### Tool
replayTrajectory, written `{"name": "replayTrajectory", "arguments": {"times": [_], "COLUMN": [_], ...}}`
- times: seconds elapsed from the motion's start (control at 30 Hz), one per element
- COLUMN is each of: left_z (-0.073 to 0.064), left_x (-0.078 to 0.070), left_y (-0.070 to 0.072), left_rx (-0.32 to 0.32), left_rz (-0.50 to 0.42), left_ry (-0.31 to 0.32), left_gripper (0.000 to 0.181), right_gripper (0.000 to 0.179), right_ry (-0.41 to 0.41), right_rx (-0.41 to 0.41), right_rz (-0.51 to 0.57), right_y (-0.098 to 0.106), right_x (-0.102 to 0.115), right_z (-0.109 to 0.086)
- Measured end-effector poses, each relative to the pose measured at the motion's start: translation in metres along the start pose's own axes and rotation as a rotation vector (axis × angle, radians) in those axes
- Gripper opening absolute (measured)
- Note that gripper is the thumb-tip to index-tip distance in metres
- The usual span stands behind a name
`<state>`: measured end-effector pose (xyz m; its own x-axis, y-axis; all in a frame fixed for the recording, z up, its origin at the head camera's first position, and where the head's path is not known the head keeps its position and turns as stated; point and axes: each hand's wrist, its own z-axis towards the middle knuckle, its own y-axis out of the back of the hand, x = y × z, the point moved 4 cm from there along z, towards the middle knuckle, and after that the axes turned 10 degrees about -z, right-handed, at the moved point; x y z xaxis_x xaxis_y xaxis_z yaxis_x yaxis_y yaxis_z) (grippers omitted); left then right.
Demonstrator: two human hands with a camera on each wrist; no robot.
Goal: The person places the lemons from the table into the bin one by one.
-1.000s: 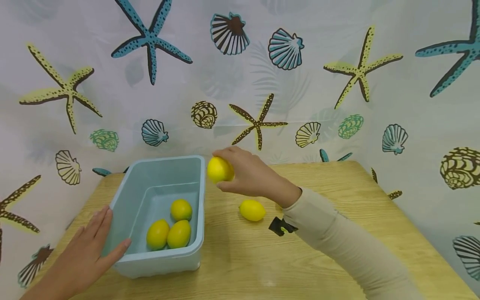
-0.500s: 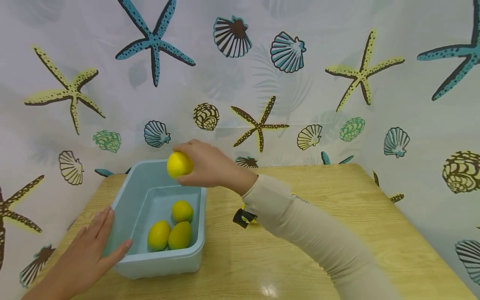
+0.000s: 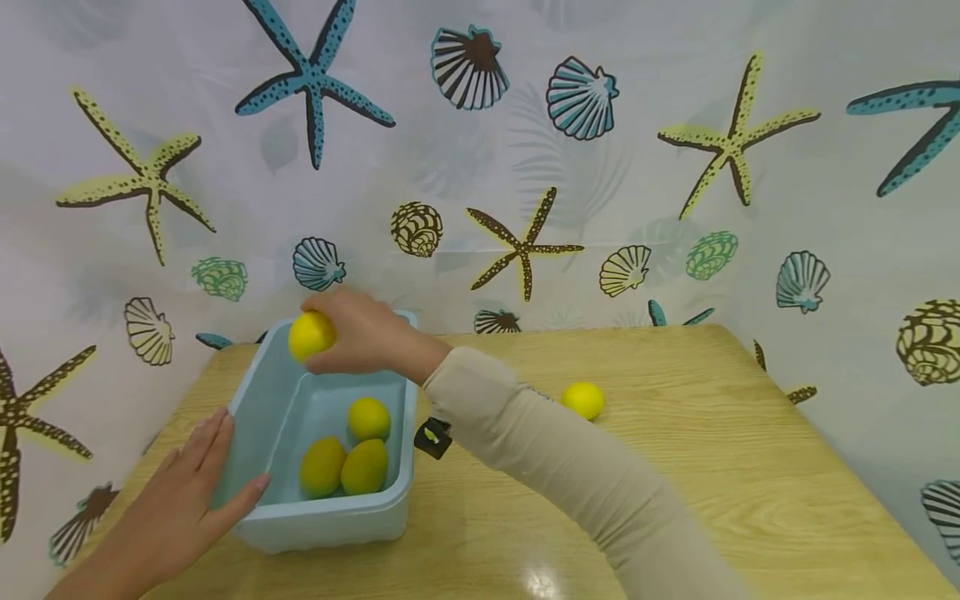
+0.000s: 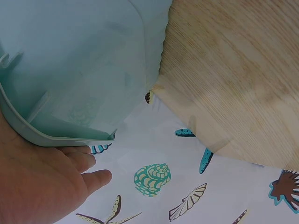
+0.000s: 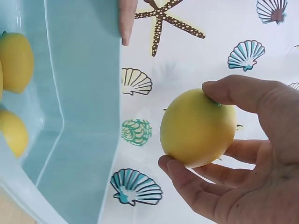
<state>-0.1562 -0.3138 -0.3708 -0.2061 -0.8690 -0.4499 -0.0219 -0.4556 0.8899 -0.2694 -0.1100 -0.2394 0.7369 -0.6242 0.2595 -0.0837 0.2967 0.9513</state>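
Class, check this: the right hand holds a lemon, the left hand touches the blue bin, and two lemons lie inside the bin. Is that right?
Not quite: three lemons, not two, lie inside the blue bin, as the head view shows. The rest stands.

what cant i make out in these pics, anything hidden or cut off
Head view: the right sleeve covers part of the table; what lies behind it can't be seen.
Head view: the dark object beside that sleeve is too small to identify.
Right wrist view: lemons in the tub, cut off by the left edge.
Left wrist view: left grip, cut off by the picture edges.
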Motion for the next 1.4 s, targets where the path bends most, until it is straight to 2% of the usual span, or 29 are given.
{"name": "replayTrajectory", "arguments": {"times": [0.4, 0.53, 0.73, 0.93, 1.07, 1.23, 1.4], "left_z": [0.001, 0.000, 0.000, 0.001, 0.002, 0.001, 0.000], "left_x": [-0.001, -0.001, -0.001, -0.002, -0.004, -0.005, -0.003], "left_y": [0.000, -0.002, 0.000, 0.001, 0.001, 0.001, 0.002], "left_rx": [-0.002, -0.007, -0.018, -0.022, -0.022, -0.032, -0.040], "left_rz": [-0.004, -0.011, 0.000, 0.007, 0.004, 0.000, 0.005], "left_ry": [0.004, 0.002, -0.001, -0.003, 0.001, -0.011, -0.010], "left_gripper": [0.089, 0.089, 0.089, 0.089, 0.090, 0.089, 0.089], "right_gripper": [0.064, 0.061, 0.063, 0.063, 0.062, 0.061, 0.062], "right_ry": [-0.089, -0.128, -0.140, -0.160, -0.191, -0.201, -0.136], "right_rx": [0.044, 0.071, 0.128, 0.118, 0.079, 0.057, 0.141], "right_rz": [0.123, 0.127, 0.106, 0.189, 0.267, 0.216, 0.075], "right_y": [-0.041, -0.057, -0.080, -0.091, -0.099, -0.108, -0.113], "right_x": [-0.003, -0.002, 0.002, -0.003, -0.012, -0.018, -0.013], "right_z": [0.020, 0.025, 0.034, 0.040, 0.042, 0.042, 0.045]}}
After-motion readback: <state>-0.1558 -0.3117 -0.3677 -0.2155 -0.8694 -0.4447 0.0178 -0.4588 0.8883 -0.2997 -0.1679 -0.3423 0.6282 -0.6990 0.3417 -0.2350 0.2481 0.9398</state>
